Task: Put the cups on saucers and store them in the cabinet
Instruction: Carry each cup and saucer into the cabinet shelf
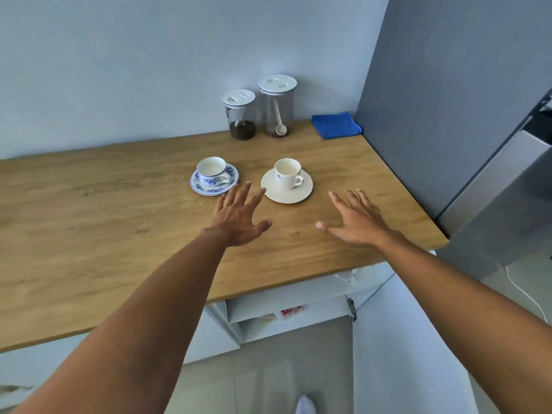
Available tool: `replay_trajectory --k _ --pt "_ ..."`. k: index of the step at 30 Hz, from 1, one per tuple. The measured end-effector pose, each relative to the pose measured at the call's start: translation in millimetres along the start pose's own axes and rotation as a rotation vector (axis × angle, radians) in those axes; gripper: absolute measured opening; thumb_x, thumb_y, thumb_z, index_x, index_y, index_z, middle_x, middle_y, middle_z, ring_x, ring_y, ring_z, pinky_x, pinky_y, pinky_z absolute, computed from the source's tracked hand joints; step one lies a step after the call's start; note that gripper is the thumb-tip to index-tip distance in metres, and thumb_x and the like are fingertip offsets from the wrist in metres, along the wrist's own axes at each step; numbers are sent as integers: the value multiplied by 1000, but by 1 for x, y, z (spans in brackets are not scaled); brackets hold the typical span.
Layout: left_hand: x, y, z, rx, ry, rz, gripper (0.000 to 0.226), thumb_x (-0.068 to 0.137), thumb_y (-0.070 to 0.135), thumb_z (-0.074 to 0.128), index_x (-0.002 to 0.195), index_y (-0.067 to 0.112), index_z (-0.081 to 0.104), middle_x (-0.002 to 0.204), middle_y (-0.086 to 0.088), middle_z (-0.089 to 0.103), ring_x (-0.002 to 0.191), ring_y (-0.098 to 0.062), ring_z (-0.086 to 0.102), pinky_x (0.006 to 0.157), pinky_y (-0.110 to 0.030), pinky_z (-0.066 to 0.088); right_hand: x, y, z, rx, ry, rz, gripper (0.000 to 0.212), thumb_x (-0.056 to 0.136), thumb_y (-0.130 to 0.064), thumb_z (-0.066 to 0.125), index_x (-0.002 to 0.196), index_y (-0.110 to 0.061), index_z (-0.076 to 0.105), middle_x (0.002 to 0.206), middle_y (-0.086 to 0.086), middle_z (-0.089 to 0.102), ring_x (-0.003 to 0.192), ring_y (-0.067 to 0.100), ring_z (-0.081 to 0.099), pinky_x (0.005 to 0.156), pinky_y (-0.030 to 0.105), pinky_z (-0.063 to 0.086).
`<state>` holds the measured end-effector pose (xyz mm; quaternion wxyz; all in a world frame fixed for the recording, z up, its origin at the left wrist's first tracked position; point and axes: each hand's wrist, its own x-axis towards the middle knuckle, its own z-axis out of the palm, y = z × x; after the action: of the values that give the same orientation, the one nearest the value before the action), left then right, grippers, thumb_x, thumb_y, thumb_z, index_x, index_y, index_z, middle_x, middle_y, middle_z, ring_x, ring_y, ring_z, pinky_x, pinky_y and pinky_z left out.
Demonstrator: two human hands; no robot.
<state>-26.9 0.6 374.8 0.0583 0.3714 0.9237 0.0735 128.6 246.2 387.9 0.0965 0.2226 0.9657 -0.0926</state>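
Observation:
A blue-patterned cup [211, 170] stands on a matching blue-patterned saucer [209, 190] on the wooden counter [89, 210]. To its right a plain white cup [287, 173] stands on a white saucer [286, 195]. My left hand [239, 218] hovers open, fingers spread, just in front of and between the two saucers. My right hand [357, 219] hovers open to the right of the white saucer. Neither hand touches anything. Below the counter's front edge a white cabinet [286, 316] stands open, showing a shelf.
Two clear jars with white lids [239, 115] [277, 106] stand at the back by the wall, next to a folded blue cloth [336, 124]. A grey fridge [448, 100] borders the counter on the right. The open cabinet door [397, 339] hangs at lower right.

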Motion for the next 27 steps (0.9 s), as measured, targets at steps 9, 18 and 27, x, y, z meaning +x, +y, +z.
replay_trajectory --k 9,18,27 --pt "97 -2 29 -72 -6 -97 79 87 66 46 153 36 14 160 -2 17 146 -29 16 116 -47 18 130 7 0 66 -57 -50 94 82 -76 46 156 -33 8 163 3 15 148 30 9 113 51 26" --pt "132 -17 46 -136 15 -161 92 68 79 26 146 30 33 124 -5 43 118 -29 39 99 -43 33 184 2 1 122 -77 -166 87 80 -71 57 152 -38 20 138 7 37 135 30 27 103 45 37" --pt "156 -5 48 -396 -56 -272 90 68 65 49 145 21 37 129 -11 54 125 -34 42 104 -47 36 198 -1 7 430 -118 -206 94 63 -60 79 142 -25 42 131 2 59 121 23 53 99 40 46"
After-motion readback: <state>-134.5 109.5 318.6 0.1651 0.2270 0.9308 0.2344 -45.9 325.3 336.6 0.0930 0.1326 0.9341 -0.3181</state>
